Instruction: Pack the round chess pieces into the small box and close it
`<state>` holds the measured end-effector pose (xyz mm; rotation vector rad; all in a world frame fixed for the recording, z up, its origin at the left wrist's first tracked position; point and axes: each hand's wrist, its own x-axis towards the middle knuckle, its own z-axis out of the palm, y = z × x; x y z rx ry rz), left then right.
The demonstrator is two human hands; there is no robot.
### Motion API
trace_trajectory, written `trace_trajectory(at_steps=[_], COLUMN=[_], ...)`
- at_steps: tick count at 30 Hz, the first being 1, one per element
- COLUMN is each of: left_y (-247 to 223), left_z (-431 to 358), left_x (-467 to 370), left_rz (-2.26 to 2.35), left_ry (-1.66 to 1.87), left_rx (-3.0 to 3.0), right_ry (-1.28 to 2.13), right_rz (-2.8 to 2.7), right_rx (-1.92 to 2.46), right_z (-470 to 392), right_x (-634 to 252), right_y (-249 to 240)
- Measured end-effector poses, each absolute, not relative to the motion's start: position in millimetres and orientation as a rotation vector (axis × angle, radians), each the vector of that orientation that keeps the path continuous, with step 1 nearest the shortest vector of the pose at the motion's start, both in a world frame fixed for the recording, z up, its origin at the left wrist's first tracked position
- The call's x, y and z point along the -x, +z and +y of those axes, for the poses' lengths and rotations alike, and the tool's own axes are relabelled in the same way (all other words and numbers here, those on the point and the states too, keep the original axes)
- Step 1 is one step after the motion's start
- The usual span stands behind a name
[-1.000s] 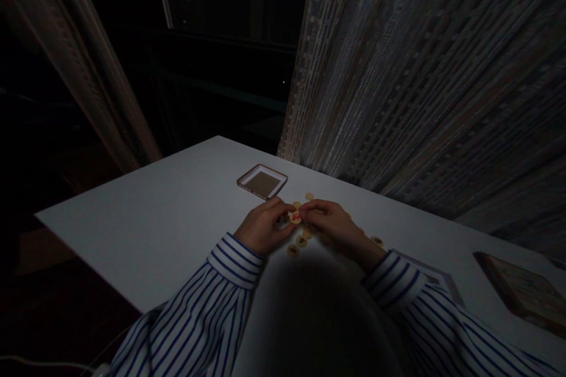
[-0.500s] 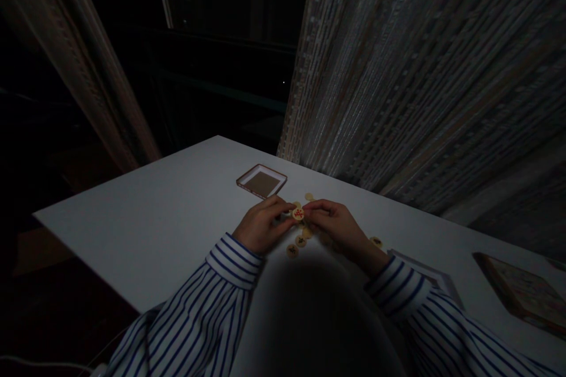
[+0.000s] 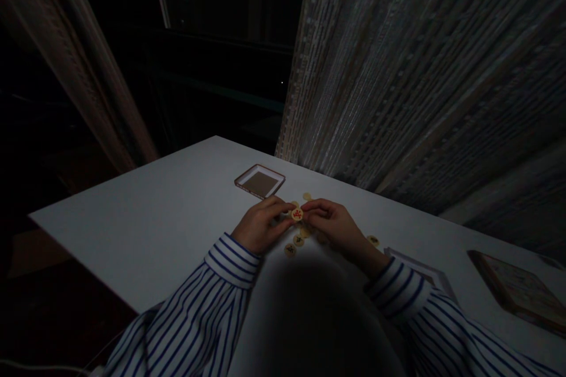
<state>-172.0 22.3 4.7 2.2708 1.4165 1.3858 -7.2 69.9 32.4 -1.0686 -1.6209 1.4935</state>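
Between my two hands is a round Chinese chess piece (image 3: 297, 214) with a red character, its face turned toward me. The thumb and fingers of my left hand (image 3: 264, 222) pinch its left side. On its other edge are the closed fingertips of my right hand (image 3: 332, 221). Just below them on the table lie pale round pieces with dark characters, among them one piece (image 3: 299, 240) and a nearer one (image 3: 290, 250). Another piece (image 3: 307, 196) rests beyond my fingers. Some pieces are partly hidden by my hands.
An open shallow box (image 3: 260, 181) stands on the white table (image 3: 177, 188) behind my left hand. One more piece (image 3: 373, 240) and a pale tray (image 3: 424, 271) lie by my right forearm. At far right is a framed, patterned box (image 3: 522, 288). Curtains (image 3: 354, 70) hang along the back.
The view has shifted very slightly. Both hands keep the same hold on the red-marked piece, and the pieces on the table lie as before.
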Motion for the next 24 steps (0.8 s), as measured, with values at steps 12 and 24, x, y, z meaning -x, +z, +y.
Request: trace_trajectory(at_steps=[12,24], left_y=[3,7], left_z=[22,20], left_x=[167,159], left_rz=[1.367,1.052], left_ry=[1.413,1.324], left_rx=[-2.108,-1.414], right_ry=[1.465,1.228], right_rz=[-1.668,-1.878], right_rx=[0.980,0.883], right_z=[65,51], right_x=[1,-4], right_y=[35,41])
